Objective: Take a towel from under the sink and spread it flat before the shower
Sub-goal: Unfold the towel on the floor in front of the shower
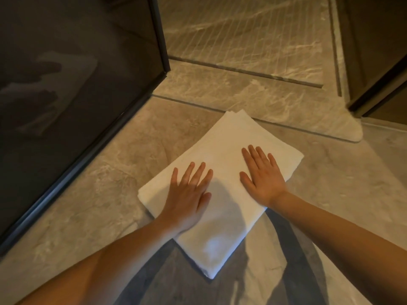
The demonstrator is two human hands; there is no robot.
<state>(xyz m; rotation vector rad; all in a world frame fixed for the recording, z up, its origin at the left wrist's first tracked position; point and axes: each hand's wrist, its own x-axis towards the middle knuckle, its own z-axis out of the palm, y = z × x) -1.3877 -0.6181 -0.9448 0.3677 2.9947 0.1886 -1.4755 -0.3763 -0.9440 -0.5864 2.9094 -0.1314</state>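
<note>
Towel [222,172] folded, beneath both flat palms.

towel [222,181] plain white, no print, grey shadow across near half. floor [105,190] beige-brown stone, pale cloudy veining. shower floor [242,31] same marbled beige, scored with thin parallel lines. glass panel [66,73] smoky dark grey, black frame, faint pale reflection. cabinet [378,51] at far right dark brown.
</note>
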